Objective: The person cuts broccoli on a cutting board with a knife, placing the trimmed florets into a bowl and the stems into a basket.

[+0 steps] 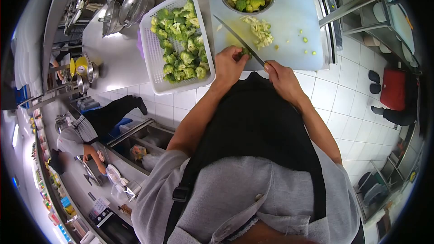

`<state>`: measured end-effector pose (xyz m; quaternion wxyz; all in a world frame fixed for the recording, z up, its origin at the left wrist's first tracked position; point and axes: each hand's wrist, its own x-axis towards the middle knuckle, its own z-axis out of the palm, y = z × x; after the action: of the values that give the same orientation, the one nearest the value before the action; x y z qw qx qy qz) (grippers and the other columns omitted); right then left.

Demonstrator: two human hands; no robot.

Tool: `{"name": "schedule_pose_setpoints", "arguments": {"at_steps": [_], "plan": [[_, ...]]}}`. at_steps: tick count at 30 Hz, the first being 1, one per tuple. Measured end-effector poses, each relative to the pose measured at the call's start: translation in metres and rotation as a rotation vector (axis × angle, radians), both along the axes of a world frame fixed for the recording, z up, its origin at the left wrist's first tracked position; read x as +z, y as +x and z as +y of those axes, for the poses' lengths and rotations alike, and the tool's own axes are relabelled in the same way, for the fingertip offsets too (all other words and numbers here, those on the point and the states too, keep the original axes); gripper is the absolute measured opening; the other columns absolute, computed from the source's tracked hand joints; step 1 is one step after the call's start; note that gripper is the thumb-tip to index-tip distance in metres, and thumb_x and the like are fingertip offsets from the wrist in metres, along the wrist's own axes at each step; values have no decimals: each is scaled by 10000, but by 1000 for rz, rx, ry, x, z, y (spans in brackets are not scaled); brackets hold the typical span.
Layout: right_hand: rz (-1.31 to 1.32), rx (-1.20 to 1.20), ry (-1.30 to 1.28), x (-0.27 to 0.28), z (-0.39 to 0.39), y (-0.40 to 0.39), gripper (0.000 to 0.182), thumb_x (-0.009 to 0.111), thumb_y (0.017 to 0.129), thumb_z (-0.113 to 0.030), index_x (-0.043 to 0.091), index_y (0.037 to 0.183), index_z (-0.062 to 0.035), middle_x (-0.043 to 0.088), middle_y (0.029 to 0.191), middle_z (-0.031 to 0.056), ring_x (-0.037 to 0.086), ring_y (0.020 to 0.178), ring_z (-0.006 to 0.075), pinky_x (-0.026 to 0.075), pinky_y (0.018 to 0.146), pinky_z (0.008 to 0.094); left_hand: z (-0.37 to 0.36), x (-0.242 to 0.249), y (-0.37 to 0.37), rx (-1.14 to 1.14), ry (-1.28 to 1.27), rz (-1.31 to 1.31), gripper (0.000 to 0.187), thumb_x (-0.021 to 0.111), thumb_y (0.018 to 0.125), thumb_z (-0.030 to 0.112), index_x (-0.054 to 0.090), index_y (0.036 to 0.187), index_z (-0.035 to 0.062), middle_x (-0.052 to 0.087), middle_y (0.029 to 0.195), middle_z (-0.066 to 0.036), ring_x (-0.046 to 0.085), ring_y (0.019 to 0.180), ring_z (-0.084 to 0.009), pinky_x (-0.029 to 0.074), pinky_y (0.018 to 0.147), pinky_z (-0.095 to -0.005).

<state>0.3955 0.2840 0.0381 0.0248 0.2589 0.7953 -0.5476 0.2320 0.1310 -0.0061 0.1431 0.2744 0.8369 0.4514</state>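
My left hand (230, 65) has its fingers closed on a small broccoli piece (245, 53) at the near edge of the white cutting board (294, 22). In my right hand (282, 77) is the handle of a long kitchen knife (242, 40). Its blade slants across the board to the far left, right beside the held broccoli. Pale stem trimmings (260, 31) lie in a heap just beyond the blade. At the board's far edge stands a metal bowl (224, 1) with broccoli florets in it. To the left, a white perforated basket (153, 74) holds many more florets.
Metal bowls and strainers (135, 4) stand on the steel counter (99, 36) left of the basket. Small green bits (305, 39) are scattered on the board's right side. A co-worker (74, 135) is at a sink on the left. Another person's legs (393, 115) show at right.
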Motion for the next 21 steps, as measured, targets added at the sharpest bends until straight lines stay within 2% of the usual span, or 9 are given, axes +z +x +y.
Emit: {"name": "schedule_pose_setpoints", "arguments": {"at_steps": [2, 5, 10, 12, 14, 16, 19, 20, 21], "plan": [[58, 6, 2, -20, -1, -7, 329, 514, 1124, -267, 678, 1205, 6, 685, 884, 285, 640, 841, 511, 518, 804, 524, -1, -3, 1, 3, 14, -20, 269, 891, 822, 100, 752, 998, -50, 761, 847, -178, 743, 706, -239, 589, 658, -347], [34, 6, 37, -34, 1, -15, 348, 512, 1130, -290, 680, 1188, 9, 679, 830, 238, 663, 764, 432, 528, 761, 492, -8, -7, 0, -41, 10, -53, 289, 879, 868, 108, 755, 1068, -59, 797, 898, -155, 750, 776, -159, 599, 719, -310], [-30, -66, -181, -10, 7, -1, 387, 499, 1146, -348, 673, 1147, -2, 581, 712, 65, 538, 599, 154, 468, 587, 356, -38, 66, -37, 113, 110, 86, 307, 879, 856, 126, 764, 1098, -25, 774, 839, -120, 726, 717, -170, 585, 673, -325], [-130, 19, -246, 5, 13, 5, 380, 489, 1148, -345, 665, 1128, -9, 582, 708, 56, 519, 573, 149, 453, 568, 343, -58, 82, -84, 232, 84, 259, 311, 877, 825, 130, 766, 1069, -27, 753, 770, -139, 734, 651, -219, 587, 640, -354], [-209, 100, -294, 10, 16, 9, 371, 473, 1152, -341, 649, 1084, -21, 584, 708, 48, 515, 546, 136, 445, 542, 323, -84, 65, -143, 312, -44, 310, 342, 874, 821, 157, 769, 1083, -36, 751, 749, -136, 728, 646, -220, 588, 650, -349], [-190, 175, -233, 6, 17, 8, 368, 471, 1150, -338, 653, 1079, -26, 584, 708, 47, 519, 531, 129, 442, 524, 314, -94, 65, -180, 373, -211, 335, 384, 885, 858, 188, 765, 1161, -14, 779, 853, -124, 722, 707, -181, 583, 683, -331], [-223, 156, -219, 5, 20, 1, 372, 471, 1148, -340, 653, 1065, -27, 584, 709, 45, 521, 511, 126, 436, 496, 310, -99, 51, -216, 390, -137, 423, 404, 877, 854, 206, 772, 1189, 5, 791, 859, -151, 746, 726, -219, 590, 706, -340], [-245, 128, -231, 5, 21, -1, 374, 472, 1146, -342, 652, 1059, -26, 584, 709, 45, 521, 505, 126, 434, 487, 310, -99, 48, -220, 407, 67, 488, 344, 826, 859, 176, 779, 1110, -55, 783, 850, -195, 770, 730, -302, 597, 693, -408], [-262, 114, -195, 3, 25, -4, 377, 480, 1144, -342, 674, 1102, -22, 581, 709, 40, 501, 491, 113, 417, 464, 303, -105, 47, -224, 404, -29, 458, 321, 812, 875, 193, 788, 1090, -45, 786, 880, -200, 773, 762, -323, 603, 716, -416]]}}
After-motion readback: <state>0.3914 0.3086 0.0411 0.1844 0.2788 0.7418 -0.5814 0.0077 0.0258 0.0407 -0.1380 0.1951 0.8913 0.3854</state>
